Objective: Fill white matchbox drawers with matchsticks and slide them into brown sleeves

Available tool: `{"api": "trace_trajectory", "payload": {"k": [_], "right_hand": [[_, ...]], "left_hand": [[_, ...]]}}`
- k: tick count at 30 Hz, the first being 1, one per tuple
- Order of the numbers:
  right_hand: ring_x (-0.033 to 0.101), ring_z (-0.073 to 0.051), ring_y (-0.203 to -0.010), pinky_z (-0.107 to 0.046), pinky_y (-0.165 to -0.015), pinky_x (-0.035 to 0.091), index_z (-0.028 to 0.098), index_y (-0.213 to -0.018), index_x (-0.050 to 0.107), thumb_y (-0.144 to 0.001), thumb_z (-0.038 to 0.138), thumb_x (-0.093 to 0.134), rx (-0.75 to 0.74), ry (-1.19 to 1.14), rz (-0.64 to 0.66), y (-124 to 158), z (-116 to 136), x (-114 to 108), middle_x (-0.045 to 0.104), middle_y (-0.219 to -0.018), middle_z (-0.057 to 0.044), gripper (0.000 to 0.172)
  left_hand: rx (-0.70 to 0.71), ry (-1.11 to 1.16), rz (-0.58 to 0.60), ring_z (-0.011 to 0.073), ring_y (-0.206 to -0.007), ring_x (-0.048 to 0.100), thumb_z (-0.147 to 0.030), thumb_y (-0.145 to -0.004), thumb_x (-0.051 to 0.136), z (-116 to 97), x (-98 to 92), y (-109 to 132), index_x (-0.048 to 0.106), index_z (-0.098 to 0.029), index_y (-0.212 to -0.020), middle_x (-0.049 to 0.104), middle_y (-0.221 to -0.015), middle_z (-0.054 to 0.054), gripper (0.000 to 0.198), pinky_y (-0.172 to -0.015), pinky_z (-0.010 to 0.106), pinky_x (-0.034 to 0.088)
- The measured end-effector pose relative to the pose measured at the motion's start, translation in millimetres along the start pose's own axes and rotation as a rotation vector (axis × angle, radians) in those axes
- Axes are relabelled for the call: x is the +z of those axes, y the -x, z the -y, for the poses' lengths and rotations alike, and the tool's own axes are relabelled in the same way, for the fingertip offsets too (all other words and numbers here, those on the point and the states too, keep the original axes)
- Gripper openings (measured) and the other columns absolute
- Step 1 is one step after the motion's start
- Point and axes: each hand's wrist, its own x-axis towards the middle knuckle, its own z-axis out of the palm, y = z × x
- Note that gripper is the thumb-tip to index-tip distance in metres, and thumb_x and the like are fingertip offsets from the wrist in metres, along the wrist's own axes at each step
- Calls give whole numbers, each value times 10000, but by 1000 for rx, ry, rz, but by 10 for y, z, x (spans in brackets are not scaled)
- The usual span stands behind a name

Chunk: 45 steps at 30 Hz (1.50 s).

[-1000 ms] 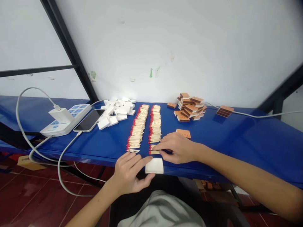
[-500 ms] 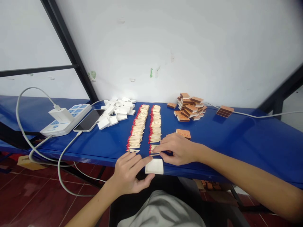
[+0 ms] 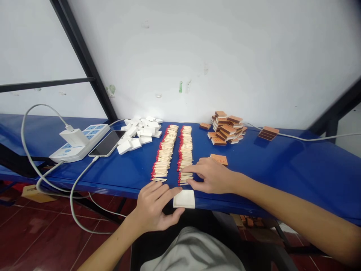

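Observation:
My left hand (image 3: 156, 207) grips a white matchbox tray (image 3: 184, 198) at the table's front edge, forefinger on its far side and thumb on its near side. The tray looks hollow, its open side up. My right hand (image 3: 213, 175) is over the near end of the right row of red-tipped matches (image 3: 185, 145). Its forefinger and thumb are spread, touching the loose matches at that end, none lifted. A second, longer row of matches (image 3: 165, 150) lies to the left. Just beyond my right hand is an orange matchbox sleeve (image 3: 219, 159), partly covered by it.
White trays (image 3: 141, 131) are heaped at the back left, beside a phone (image 3: 107, 143) and a power strip (image 3: 80, 143) with cables. Orange-brown matchboxes (image 3: 228, 128) are piled at the back right; a small stack (image 3: 267, 133) stands farther right, before the wall.
My right hand's forefinger has moved a little away from me along the matches, opening a wider gap from the thumb. My left hand and the tray stay in place.

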Motion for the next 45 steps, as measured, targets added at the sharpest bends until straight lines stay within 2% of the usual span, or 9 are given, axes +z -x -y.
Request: {"api": "trace_trajectory", "payload": {"k": [4,8,10,14,18,28,36,40,45], "right_hand": [[500,-157,-650,-327,-795,356,184,-1140,736,-880,492,668,98,30,24,-4,4,3,630,-662,-10,410],[525,-195,-706,-302,-717,352,203,-1112,752,-848,534,698,167,36,63,-3,9,7,626,-640,-23,427],[527,-180,-675,-291,-691,351,196,-1047,762,-864,495,691,168,24,75,-11,16,0,628,-628,-16,357],[545,-132,-628,-261,-639,360,166,-878,746,-933,329,614,75,-37,79,-33,16,-16,670,-704,-16,217],[620,-146,-739,-252,-670,405,168,-950,768,-964,305,591,29,-60,23,-28,-6,-11,697,-816,-46,224],[617,-131,-729,-243,-651,401,187,-1000,780,-964,259,600,26,-107,50,-30,-20,-16,700,-835,-36,197],[513,-102,-612,-233,-607,359,162,-913,761,-933,255,634,64,-201,84,-68,-20,-46,614,-692,8,159],[475,-87,-554,-224,-575,330,158,-908,764,-909,227,645,100,-237,112,-81,5,-77,554,-615,37,137],[454,-82,-542,-222,-573,316,165,-919,772,-916,216,630,89,-241,106,-76,16,-75,550,-602,40,151]], "left_hand": [[0,-1,-4,187,-617,538,-339,-841,670,-4,1,-2,659,-157,-1087,637,-697,25,307,-572,314,415],[-1,-10,-10,183,-614,552,-348,-842,657,-11,-1,-20,663,-164,-1076,633,-693,20,297,-569,309,424],[-3,-16,-10,182,-617,558,-349,-844,651,-11,-1,-30,664,-167,-1070,636,-694,20,291,-572,309,429],[-4,-13,-7,179,-608,547,-341,-842,653,-6,0,-32,668,-168,-1073,634,-685,20,289,-567,306,426],[-7,2,0,185,-611,548,-335,-839,665,-9,-8,-20,668,-160,-1082,638,-692,26,300,-567,309,433],[-11,-15,-11,176,-605,569,-346,-858,645,-23,-17,-37,670,-170,-1071,642,-679,24,277,-569,301,451],[-98,60,83,183,-676,649,-307,-865,673,-36,-73,-84,642,-182,-1126,707,-800,43,292,-650,319,514],[-107,87,95,179,-682,667,-305,-874,668,-39,-91,-112,638,-179,-1122,722,-827,49,280,-650,310,526],[-126,83,95,191,-695,672,-291,-875,678,-37,-80,-99,636,-172,-1131,729,-847,56,286,-652,318,530]]}}
